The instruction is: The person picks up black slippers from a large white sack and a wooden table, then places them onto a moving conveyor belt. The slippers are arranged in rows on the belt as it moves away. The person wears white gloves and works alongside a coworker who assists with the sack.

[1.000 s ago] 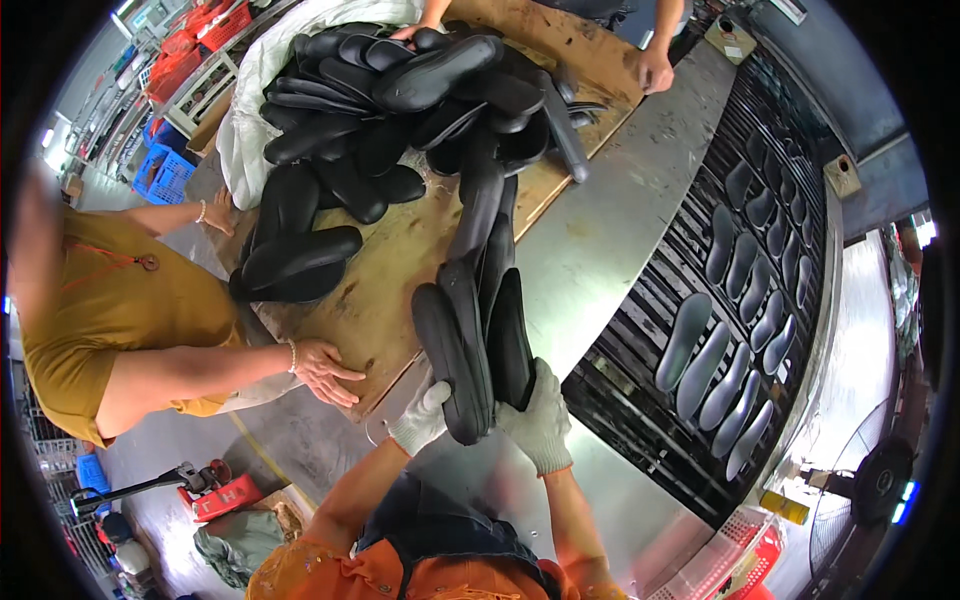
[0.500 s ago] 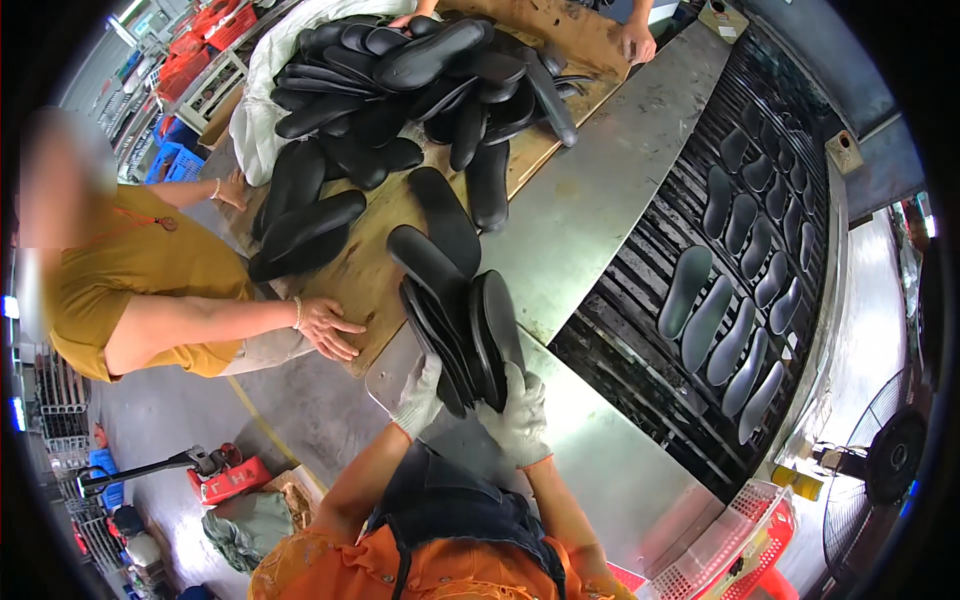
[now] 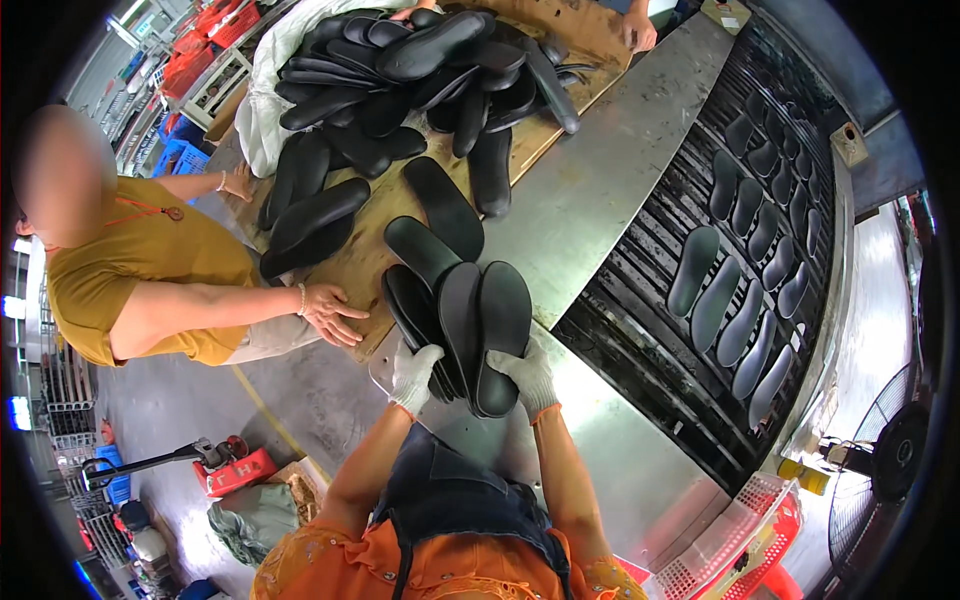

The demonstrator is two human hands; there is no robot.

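Black shoe insoles [image 3: 458, 325] fan out in front of me at the near corner of the metal table, their long faces showing. My left hand [image 3: 415, 375], in a white knit glove, grips the left part of the stack [image 3: 408, 310] by its near end. On the right side, my gloved right hand [image 3: 528, 375] is closed on more insoles [image 3: 505, 305], thumb across the top one. Two loose insoles [image 3: 442, 205] lie just beyond, one partly under the other. Farther off, a large heap of black insoles [image 3: 430, 50] covers the wooden board [image 3: 385, 225].
Rows of insoles lie on a dark slatted conveyor [image 3: 630, 350] at right, beside the metal table [image 3: 610, 190]. A person in a mustard shirt [image 3: 150, 260] stands left, one hand on the board's edge. Another person's hand [image 3: 638, 32] rests far off. A basket [image 3: 715, 540] and fan [image 3: 895, 450] stand near right.
The bundled insoles have spread apart between my hands, with the right-hand ones turned to show their faces. My right thumb has moved onto the top insole. The conveyor's insoles have shifted slightly in view.
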